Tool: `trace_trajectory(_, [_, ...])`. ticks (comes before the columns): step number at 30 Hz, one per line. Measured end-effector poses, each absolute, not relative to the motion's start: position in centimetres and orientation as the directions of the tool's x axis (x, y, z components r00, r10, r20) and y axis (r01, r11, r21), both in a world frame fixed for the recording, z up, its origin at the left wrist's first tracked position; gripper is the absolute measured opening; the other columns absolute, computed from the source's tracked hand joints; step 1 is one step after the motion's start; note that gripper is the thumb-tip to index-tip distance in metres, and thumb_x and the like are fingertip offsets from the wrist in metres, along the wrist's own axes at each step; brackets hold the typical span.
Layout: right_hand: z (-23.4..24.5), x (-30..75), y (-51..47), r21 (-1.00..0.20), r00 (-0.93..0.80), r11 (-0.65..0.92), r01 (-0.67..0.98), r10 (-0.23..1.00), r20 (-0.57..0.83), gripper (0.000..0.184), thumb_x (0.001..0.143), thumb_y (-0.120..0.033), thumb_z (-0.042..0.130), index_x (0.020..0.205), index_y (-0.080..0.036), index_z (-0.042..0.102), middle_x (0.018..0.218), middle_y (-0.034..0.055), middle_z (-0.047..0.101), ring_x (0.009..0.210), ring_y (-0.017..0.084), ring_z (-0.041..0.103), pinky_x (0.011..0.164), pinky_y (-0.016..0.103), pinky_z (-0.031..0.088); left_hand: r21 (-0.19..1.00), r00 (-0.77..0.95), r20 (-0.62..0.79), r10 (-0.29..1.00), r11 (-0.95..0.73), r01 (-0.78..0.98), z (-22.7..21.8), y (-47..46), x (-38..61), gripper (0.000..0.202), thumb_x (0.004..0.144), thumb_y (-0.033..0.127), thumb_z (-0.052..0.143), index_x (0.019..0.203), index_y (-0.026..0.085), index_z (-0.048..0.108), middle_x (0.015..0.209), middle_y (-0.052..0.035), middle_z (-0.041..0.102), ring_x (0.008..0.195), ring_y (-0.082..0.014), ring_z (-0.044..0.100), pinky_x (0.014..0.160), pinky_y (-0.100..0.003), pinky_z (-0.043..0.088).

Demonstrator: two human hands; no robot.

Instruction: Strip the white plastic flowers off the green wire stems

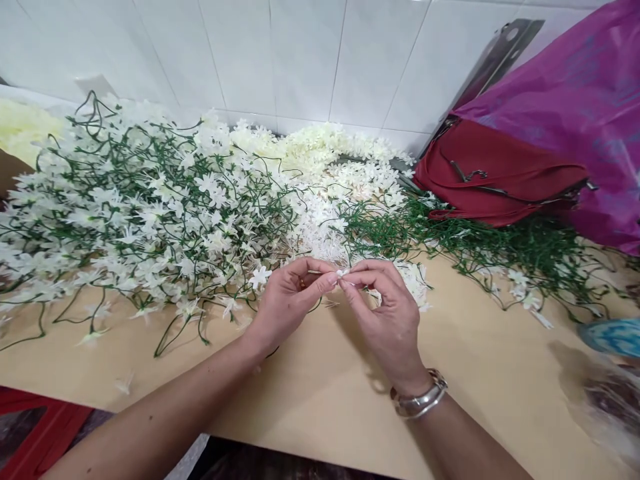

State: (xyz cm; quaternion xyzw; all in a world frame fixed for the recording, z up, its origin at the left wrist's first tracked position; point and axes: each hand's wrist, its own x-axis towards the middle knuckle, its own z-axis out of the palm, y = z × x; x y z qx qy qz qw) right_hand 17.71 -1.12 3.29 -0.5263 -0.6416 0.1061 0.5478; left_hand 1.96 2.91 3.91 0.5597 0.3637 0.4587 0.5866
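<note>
My left hand (295,293) and my right hand (385,300) meet above the front of the table, fingertips almost touching. Thumb and forefinger of each are closed on a small white artificial flower piece (342,273), mostly covered by the fingers. Bits of green stem show beside and below my left hand; whether they join this piece I cannot tell. Left of my hands spreads a big heap of white artificial flowers (210,190) on green stems. Just behind the fingertips lies a pile of loose white petal pieces (320,230).
Green stems (385,230) lie behind my right hand. Cream blossoms (330,143) line the tiled wall (305,60). A red bag (490,170) and a purple plastic bag (575,107) stand at the right. A red stool (45,427) is below the table's (490,373) left front edge.
</note>
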Motion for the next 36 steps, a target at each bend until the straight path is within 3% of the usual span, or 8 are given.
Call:
trace_trajectory(9, [3.4, 17.1, -1.3, -0.776, 0.243, 0.376, 0.506, 0.801, 0.547, 0.009, 0.09, -0.017, 0.069, 0.084, -0.025, 0.067, 0.098, 0.0047, 0.066, 0.098, 0.022, 0.066, 0.092, 0.042, 0.054, 0.978, 0.391, 0.046, 0.919, 0.039, -0.207, 3.8, 2.9, 2.1, 0.016, 0.086, 0.036, 0.079, 0.084, 0.02, 0.075, 0.103, -0.0058, 0.077, 0.101, -0.0195, 0.07, 0.094, -0.034, 0.056])
trace_trajectory(16, [3.1, 17.9, -0.7, -0.928, 0.158, 0.313, 0.2, 0.925, 0.346, 0.017, 0.09, -0.024, 0.071, 0.107, -0.027, 0.07, 0.143, 0.0098, 0.058, 0.123, 0.024, 0.064, 0.098, 0.043, 0.056, 0.973, 0.476, 0.024, 0.879, 0.089, -0.215, 3.1, 3.1, 1.8, 0.021, 0.088, 0.04, 0.078, 0.088, 0.019, 0.074, 0.087, -0.0029, 0.073, 0.085, -0.0155, 0.068, 0.087, -0.031, 0.056])
trace_trajectory(19, [3.2, 18.0, -0.7, -0.912, 0.119, 0.342, 0.224, 0.92, 0.374, 0.003, 0.092, -0.025, 0.071, 0.091, -0.025, 0.073, 0.133, 0.009, 0.067, 0.126, 0.025, 0.063, 0.108, 0.047, 0.05, 0.975, 0.496, 0.04, 0.868, 0.075, -0.21, 3.5, 3.3, 1.6, 0.027, 0.091, 0.046, 0.074, 0.092, 0.019, 0.072, 0.091, -0.0041, 0.073, 0.087, -0.0163, 0.07, 0.086, -0.032, 0.059])
trace_trajectory(22, [3.3, 18.2, -0.6, -0.902, 0.209, 0.377, 0.212, 0.884, 0.419, 0.003, 0.092, -0.023, 0.07, 0.089, -0.024, 0.07, 0.126, 0.009, 0.071, 0.124, 0.025, 0.065, 0.111, 0.049, 0.047, 0.978, 0.391, 0.13, 0.911, -0.052, -0.202, 4.5, 3.6, 1.2, 0.031, 0.096, 0.049, 0.067, 0.103, 0.019, 0.07, 0.11, -0.008, 0.075, 0.101, -0.02, 0.073, 0.094, -0.035, 0.059])
trace_trajectory(24, [3.2, 18.5, -0.4, -0.916, 0.265, 0.363, 0.172, 0.878, 0.398, 0.004, 0.092, -0.023, 0.07, 0.09, -0.023, 0.066, 0.118, 0.0093, 0.074, 0.117, 0.024, 0.069, 0.107, 0.048, 0.05, 0.974, 0.258, 0.213, 0.943, -0.185, -0.127, 4.8, 3.9, 0.7, 0.028, 0.099, 0.046, 0.063, 0.109, 0.02, 0.068, 0.117, -0.0089, 0.074, 0.107, -0.0209, 0.073, 0.096, -0.035, 0.058])
trace_trajectory(27, [2.9, 19.2, -0.1, -0.938, 0.305, 0.32, 0.137, 0.887, 0.347, 0.009, 0.092, -0.026, 0.07, 0.088, -0.023, 0.063, 0.103, 0.0084, 0.077, 0.104, 0.024, 0.072, 0.097, 0.046, 0.054, 0.924, 0.17, 0.327, 0.93, -0.352, 0.147, 4.6, 4.5, -0.1, 0.022, 0.099, 0.037, 0.063, 0.112, 0.02, 0.067, 0.107, -0.0075, 0.074, 0.096, -0.0187, 0.072, 0.086, -0.031, 0.058])
trace_trajectory(31, [2.4, 20.0, 0.6, -0.956, 0.304, 0.261, 0.134, 0.907, 0.29, 0.012, 0.088, -0.029, 0.072, 0.086, -0.023, 0.062, 0.105, 0.0086, 0.076, 0.101, 0.024, 0.072, 0.095, 0.044, 0.054, 0.68, 0.336, 0.472, 0.815, -0.579, 0.45, 3.6, 5.1, -1.2, 0.012, 0.1, 0.024, 0.057, 0.104, 0.02, 0.068, 0.111, -0.0078, 0.071, 0.097, -0.0189, 0.068, 0.085, -0.032, 0.055])
trace_trajectory(36, [1.9, 20.5, 0.9, -0.967, 0.287, 0.197, 0.161, 0.928, 0.236, 0.016, 0.088, -0.035, 0.071, 0.091, -0.023, 0.061, 0.083, 0.0028, 0.072, 0.082, 0.02, 0.071, 0.079, 0.036, 0.055, 0.471, 0.524, 0.402, 0.751, -0.661, 0.584, 3.2, 5.1, -1.9, 0.017, 0.101, 0.018, 0.052, 0.1, 0.02, 0.069, 0.111, -0.0083, 0.068, 0.099, -0.0216, 0.066, 0.088, -0.036, 0.051])
